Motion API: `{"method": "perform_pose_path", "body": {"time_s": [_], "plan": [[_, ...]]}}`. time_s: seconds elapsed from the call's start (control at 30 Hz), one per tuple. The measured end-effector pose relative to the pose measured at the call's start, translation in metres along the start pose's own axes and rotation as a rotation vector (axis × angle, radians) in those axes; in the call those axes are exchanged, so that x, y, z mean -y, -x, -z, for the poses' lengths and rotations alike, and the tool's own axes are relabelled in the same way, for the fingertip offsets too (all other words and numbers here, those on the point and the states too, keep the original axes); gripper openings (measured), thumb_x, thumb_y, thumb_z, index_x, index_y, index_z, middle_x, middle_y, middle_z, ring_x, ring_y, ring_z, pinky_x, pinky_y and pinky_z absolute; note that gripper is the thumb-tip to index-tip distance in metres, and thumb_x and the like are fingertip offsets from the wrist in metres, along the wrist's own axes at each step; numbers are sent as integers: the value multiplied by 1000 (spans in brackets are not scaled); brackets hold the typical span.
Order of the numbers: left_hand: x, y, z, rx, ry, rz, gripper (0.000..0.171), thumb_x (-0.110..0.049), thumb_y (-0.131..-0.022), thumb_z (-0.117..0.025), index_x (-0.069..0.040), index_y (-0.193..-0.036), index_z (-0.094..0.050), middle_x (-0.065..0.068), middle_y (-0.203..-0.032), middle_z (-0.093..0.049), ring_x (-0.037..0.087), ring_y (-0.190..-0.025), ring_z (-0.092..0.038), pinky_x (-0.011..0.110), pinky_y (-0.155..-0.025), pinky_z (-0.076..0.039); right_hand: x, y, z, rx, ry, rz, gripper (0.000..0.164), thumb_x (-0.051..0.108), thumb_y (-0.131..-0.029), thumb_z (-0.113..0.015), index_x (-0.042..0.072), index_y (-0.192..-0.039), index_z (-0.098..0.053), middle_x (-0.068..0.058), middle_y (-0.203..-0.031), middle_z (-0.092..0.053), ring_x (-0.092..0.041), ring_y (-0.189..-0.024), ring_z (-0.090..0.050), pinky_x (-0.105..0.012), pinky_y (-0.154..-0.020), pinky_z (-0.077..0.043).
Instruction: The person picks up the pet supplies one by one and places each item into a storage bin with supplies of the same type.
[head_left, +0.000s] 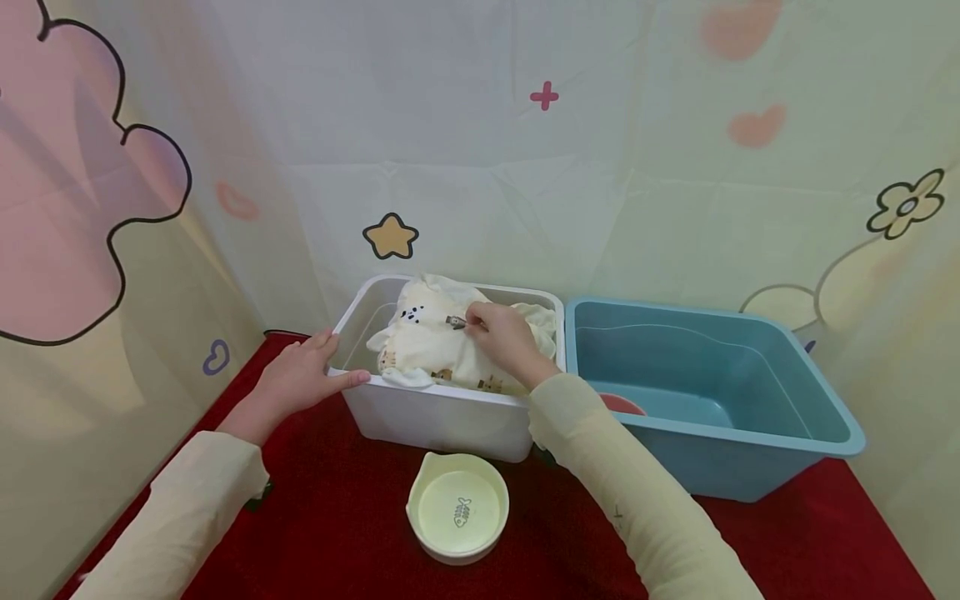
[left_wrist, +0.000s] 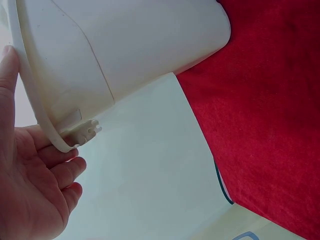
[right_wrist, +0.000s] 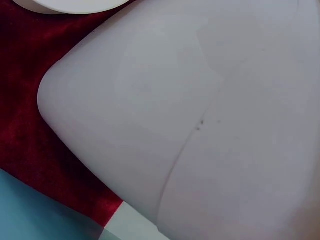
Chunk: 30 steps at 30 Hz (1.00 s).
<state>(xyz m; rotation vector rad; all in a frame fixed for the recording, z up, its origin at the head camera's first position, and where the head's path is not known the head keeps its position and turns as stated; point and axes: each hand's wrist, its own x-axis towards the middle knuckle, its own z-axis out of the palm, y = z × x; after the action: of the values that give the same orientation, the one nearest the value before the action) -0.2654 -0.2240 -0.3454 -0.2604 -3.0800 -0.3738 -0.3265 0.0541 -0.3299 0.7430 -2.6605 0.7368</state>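
A white plastic bin (head_left: 442, 417) holds a bunched cream cloth with small animal prints (head_left: 427, 342), heaped up to the rim. My right hand (head_left: 504, 335) is over the heap and pinches a bit of the cloth between thumb and fingers. The right wrist view shows only the bin's outer wall (right_wrist: 150, 100); the hand is out of that frame. At the bin's near left corner, my left hand (head_left: 300, 375) grips the rim. In the left wrist view, the left hand's fingers (left_wrist: 70, 172) curl under the rim, with the thumb along it.
To the right, against the white bin, stands a blue bin (head_left: 750, 454) with a reddish item (head_left: 621, 404) inside. A cream bowl with a fish drawing (head_left: 459, 508) sits in front on the red cloth table cover (head_left: 337, 533). A printed curtain (head_left: 480, 217) hangs close behind.
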Motion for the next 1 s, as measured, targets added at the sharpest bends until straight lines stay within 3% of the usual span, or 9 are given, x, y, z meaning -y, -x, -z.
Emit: {"method": "perform_pose_path", "body": {"time_s": [1.0], "plan": [[1,1,-1,-2,19,8,98,-75,-72,-39,-4,-139,-24,24,-142,-23,44,-124,-29,61,-93,-32,-4,4,-18,52,28,-79,10,10,-83,-58,14,-75,-56,1,-76,-58,-14,-68,-48,-25,-61,-39]]}}
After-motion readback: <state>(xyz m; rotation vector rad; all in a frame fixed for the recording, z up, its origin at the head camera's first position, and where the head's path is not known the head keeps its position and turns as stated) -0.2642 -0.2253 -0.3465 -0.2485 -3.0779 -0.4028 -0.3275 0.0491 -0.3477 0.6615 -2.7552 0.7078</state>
